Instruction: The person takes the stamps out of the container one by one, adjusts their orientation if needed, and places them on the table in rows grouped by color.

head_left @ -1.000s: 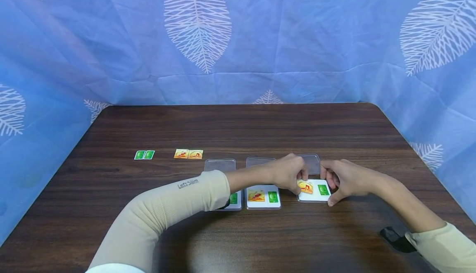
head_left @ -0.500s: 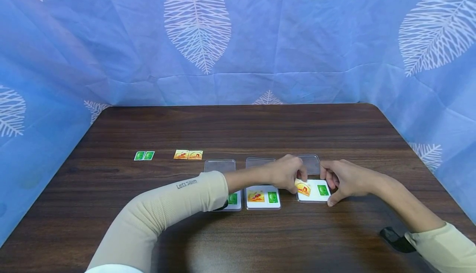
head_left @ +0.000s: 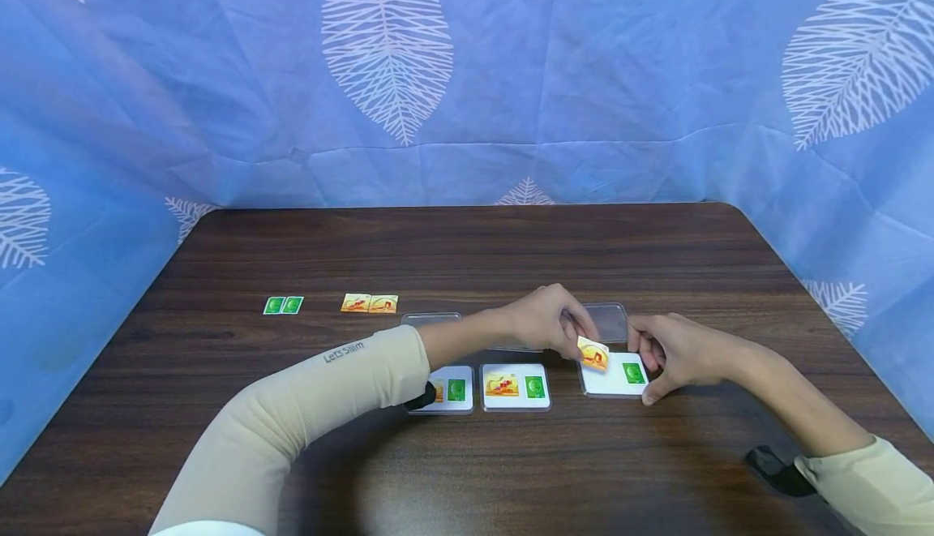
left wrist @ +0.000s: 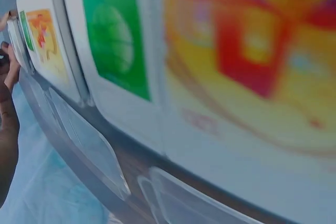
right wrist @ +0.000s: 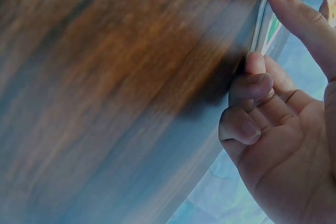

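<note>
Between thumb and fingers my left hand (head_left: 550, 321) pinches a small orange-and-yellow picture card (head_left: 593, 354), tilted over the left part of the rightmost flat plastic case (head_left: 609, 388). A green picture card (head_left: 634, 373) lies on that case's white surface, at its right side. My right hand (head_left: 682, 349) grips the same case by its right edge, thumb at the front corner. In the right wrist view, the thumb and fingers of my right hand (right wrist: 294, 124) meet the case's clear rim (right wrist: 257, 27), the other fingers curled.
Left of it stand a middle case (head_left: 516, 402) and a left case (head_left: 467, 406), each with an orange and a green card. Clear lids (head_left: 609, 321) lie behind. Two green cards (head_left: 283, 305) and two orange cards (head_left: 370, 303) lie at the back left of the wooden table (head_left: 467, 252).
My left hand has raised the orange card off the white surface and moved slightly back and left. The right hand stays in place on the case.
</note>
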Tool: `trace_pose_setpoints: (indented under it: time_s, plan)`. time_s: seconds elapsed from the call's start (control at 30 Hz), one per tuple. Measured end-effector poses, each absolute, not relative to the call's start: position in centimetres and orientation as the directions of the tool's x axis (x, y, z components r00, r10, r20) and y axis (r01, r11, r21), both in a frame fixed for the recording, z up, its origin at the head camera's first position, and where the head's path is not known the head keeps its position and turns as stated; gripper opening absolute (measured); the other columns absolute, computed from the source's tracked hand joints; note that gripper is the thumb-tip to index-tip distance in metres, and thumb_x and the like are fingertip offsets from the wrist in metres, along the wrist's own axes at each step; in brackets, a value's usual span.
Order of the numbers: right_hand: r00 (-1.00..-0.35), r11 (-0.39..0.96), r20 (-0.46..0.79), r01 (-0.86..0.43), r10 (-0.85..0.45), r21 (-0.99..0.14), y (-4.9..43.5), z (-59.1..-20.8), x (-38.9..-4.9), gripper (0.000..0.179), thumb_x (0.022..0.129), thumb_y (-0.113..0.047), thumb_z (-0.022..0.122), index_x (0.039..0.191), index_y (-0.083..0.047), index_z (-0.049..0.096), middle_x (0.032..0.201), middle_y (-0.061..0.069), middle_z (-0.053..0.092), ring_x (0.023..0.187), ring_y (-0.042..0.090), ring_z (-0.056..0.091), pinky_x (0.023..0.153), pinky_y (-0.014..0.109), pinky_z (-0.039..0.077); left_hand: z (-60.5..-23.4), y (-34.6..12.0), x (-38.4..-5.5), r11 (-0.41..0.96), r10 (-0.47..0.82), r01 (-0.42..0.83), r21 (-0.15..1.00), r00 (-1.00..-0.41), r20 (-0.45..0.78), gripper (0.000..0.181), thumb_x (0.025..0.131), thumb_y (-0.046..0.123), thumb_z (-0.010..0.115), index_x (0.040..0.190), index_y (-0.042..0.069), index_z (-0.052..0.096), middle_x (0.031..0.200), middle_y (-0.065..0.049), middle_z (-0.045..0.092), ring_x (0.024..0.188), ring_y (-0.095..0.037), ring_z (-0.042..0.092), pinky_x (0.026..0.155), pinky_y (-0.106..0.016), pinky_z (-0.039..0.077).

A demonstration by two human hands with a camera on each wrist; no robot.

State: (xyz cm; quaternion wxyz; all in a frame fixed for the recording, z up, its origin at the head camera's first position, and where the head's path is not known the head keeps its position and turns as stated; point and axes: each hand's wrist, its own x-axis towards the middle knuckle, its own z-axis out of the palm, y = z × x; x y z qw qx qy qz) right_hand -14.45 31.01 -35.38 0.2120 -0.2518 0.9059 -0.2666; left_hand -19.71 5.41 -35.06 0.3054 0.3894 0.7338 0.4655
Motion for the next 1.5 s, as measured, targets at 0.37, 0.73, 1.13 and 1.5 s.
trace_pose_setpoints:
  time_s: [0.37,0.73,1.13,1.5]
  plan:
    - [-0.788,0.737,-0.238,-0.359,-0.568,-0.572,30.9,-35.3,-14.4,0.053,0.069,-0.021,0.098,0.095,-0.01,0.053,0.076,-0.004,0.05,0.064,0.007,0.042,0.057,0.025,0.036,-34.6,1.9,-20.7,0.184,0.829,0.124,0.975,-0.552,-0.086,0.026,0.088,-0.016,0.07,0.114,-0.012,0.069,0.082,-0.005,0.063,0.07,-0.022,0.069,0.066,-0.034,0.056]
    - [-0.77,0.705,-0.208,-0.392,-0.603,-0.592,31.2,-35.4,-14.4,0.052,0.07,-0.022,0.097,0.095,-0.009,0.053,0.075,-0.006,0.049,0.063,0.004,0.041,0.057,0.025,0.037,-34.7,-0.7,-21.0,0.165,0.791,0.14,0.976,-0.61,-0.046,0.024,0.087,-0.018,0.068,0.11,-0.013,0.068,0.083,-0.013,0.072,0.087,-0.049,0.068,0.075,-0.035,0.06]
    - [-0.781,0.722,-0.217,-0.382,-0.586,-0.577,31.2,-35.5,-14.2,0.053,0.07,-0.023,0.097,0.096,-0.01,0.053,0.076,-0.006,0.049,0.064,0.005,0.042,0.057,0.024,0.038,-34.8,-3.2,-21.5,0.125,0.779,0.123,0.984,-0.626,-0.021,0.029,0.086,-0.022,0.067,0.114,-0.017,0.065,0.078,0.001,0.071,0.071,-0.009,0.066,0.079,-0.028,0.057]
    - [-0.774,0.71,-0.21,-0.39,-0.597,-0.586,31.2,-35.6,-14.2,0.052,0.071,-0.022,0.097,0.096,-0.01,0.053,0.075,-0.006,0.049,0.063,0.005,0.041,0.057,0.025,0.037,-34.9,-5.2,-21.7,0.141,0.741,0.091,0.986,-0.67,-0.044,0.034,0.085,-0.022,0.068,0.117,-0.014,0.064,0.094,-0.003,0.069,0.075,-0.011,0.063,0.079,-0.028,0.056]
